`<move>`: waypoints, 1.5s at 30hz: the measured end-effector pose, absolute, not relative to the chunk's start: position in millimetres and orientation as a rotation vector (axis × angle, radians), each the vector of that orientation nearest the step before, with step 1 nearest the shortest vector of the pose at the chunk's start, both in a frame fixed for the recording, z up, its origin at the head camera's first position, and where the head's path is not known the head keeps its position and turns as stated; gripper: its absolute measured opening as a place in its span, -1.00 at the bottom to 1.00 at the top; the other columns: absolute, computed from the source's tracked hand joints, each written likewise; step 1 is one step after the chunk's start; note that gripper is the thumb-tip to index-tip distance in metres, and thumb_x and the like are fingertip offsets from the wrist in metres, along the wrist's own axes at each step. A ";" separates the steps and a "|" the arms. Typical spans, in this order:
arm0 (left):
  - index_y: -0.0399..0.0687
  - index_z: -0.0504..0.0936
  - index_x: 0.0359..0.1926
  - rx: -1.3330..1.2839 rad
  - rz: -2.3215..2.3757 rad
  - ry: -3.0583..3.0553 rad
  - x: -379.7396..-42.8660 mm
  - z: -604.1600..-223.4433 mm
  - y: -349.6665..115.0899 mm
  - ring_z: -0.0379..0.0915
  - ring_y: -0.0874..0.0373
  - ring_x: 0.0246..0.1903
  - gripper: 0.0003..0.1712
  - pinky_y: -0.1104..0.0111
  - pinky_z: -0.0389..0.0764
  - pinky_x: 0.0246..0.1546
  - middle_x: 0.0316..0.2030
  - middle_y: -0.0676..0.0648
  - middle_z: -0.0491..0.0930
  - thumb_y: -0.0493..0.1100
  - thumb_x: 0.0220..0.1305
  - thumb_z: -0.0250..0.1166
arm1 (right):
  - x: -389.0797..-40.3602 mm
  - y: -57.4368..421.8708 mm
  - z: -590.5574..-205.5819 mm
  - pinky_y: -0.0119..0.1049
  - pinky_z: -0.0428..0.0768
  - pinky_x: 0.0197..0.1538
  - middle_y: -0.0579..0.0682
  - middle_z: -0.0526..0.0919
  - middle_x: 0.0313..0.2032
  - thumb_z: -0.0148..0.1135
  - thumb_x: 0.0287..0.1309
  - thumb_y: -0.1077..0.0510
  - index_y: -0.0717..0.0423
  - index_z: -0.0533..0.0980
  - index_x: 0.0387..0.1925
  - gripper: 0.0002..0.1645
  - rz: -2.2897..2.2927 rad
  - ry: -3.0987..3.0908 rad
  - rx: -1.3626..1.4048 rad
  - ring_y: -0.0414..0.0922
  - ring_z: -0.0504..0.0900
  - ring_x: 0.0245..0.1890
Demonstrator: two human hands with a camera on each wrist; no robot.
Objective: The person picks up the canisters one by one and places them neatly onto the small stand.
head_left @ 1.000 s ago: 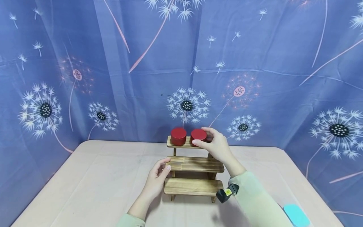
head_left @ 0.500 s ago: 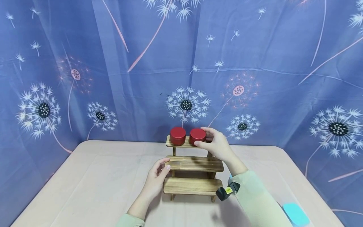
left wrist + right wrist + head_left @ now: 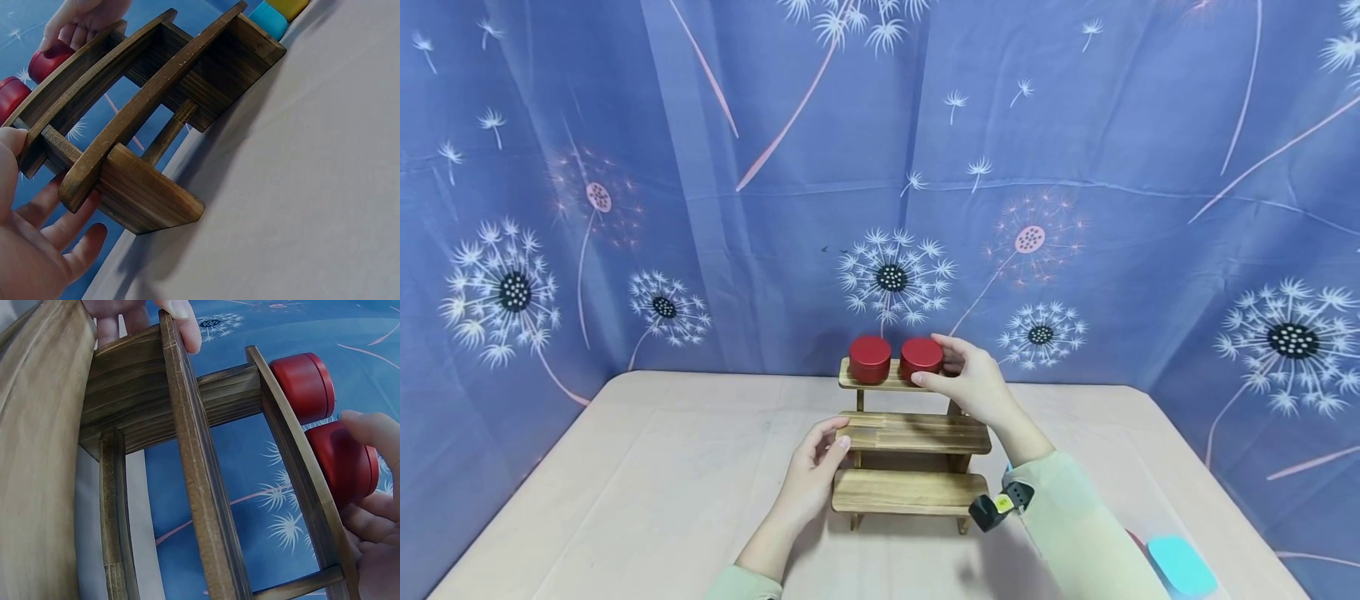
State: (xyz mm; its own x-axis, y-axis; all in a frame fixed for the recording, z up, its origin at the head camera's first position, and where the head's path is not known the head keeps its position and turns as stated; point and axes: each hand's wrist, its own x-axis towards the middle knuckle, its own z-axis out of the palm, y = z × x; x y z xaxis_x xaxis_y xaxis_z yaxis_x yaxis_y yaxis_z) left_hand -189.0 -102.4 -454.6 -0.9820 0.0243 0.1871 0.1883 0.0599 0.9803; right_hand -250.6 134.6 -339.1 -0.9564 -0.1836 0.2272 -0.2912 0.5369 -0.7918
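Observation:
A three-tier wooden display stand (image 3: 917, 492) stands on the table. Two round red tins sit side by side on its top tier. My right hand (image 3: 976, 385) holds the right tin (image 3: 921, 354), thumb at the front and fingers at its far right side. The left tin (image 3: 869, 358) stands a small gap away, untouched. At the stand's left end, my left hand (image 3: 812, 471) grips the middle tier (image 3: 917, 433); the left wrist view shows the thumb (image 3: 12, 139) at the tier's edge and the other fingers spread beneath.
A turquoise, rounded-square item (image 3: 1182, 567) lies at the lower right, partly behind the right sleeve (image 3: 1090, 525), with a bit of red beside it. In the left wrist view, a yellow thing (image 3: 289, 6) shows past the stand. A blue dandelion-print curtain (image 3: 760, 275) hangs behind the table.
The head view has shifted a little. The right tin sits very slightly nearer the left one, and my right thumb has moved slightly on it. My left hand keeps its place.

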 end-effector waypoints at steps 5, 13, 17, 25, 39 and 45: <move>-0.10 0.47 0.14 -0.213 -2.061 -2.201 -188.7 -454.0 -102.3 0.50 0.29 -0.22 -0.65 0.48 0.52 -0.07 -0.15 -0.12 0.48 -0.19 0.34 0.13 | -249.1 133.6 -338.4 -0.05 0.52 0.13 0.19 0.58 0.08 0.42 -0.03 0.06 0.12 0.36 0.26 -0.21 1.388 -2.620 0.435 0.09 0.60 0.02; -0.09 0.46 0.14 -0.233 -2.026 -2.210 -190.0 -455.9 -102.9 0.49 0.29 -0.24 -0.64 0.48 0.49 -0.09 -0.11 -0.15 0.52 -0.18 0.35 0.13 | -248.6 132.8 -338.0 -0.04 0.51 0.14 0.23 0.56 0.09 0.42 -0.02 0.07 0.17 0.34 0.27 -0.20 1.401 -2.618 0.433 0.10 0.59 0.03; -0.08 0.46 0.14 -0.229 -2.024 -2.213 -189.0 -456.2 -103.0 0.50 0.28 -0.24 -0.64 0.47 0.50 -0.10 -0.11 -0.17 0.53 -0.17 0.35 0.13 | -248.0 132.6 -339.1 -0.05 0.50 0.16 0.21 0.56 0.10 0.43 -0.04 0.02 0.13 0.33 0.28 -0.16 1.426 -2.609 0.417 0.10 0.58 0.05; -0.12 0.45 0.15 -0.244 -2.052 -2.201 -188.1 -455.8 -102.3 0.51 0.27 -0.24 -0.63 0.45 0.52 -0.09 -0.14 -0.18 0.52 -0.17 0.34 0.14 | -242.9 140.5 -342.9 -0.05 0.47 0.20 0.19 0.50 0.17 0.37 0.06 0.00 0.14 0.30 0.30 -0.20 1.548 -2.510 0.451 0.09 0.52 0.14; -0.12 0.43 0.17 -0.237 -2.068 -2.185 -187.0 -454.5 -103.7 0.51 0.27 -0.25 -0.61 0.41 0.52 -0.10 -0.13 -0.19 0.53 -0.16 0.35 0.13 | -228.7 156.8 -345.5 -0.16 0.47 0.21 0.17 0.53 0.15 0.35 0.09 0.10 0.17 0.34 0.25 -0.30 1.536 -2.424 0.488 0.07 0.49 0.18; -0.11 0.45 0.15 -0.226 -2.053 -2.201 -187.8 -454.2 -103.1 0.50 0.28 -0.25 -0.62 0.47 0.50 -0.12 -0.15 -0.16 0.53 -0.16 0.34 0.14 | -219.6 163.6 -346.5 -0.29 0.50 0.15 0.13 0.56 0.12 0.35 0.09 0.11 0.15 0.37 0.23 -0.33 1.449 -2.417 0.505 0.01 0.53 0.13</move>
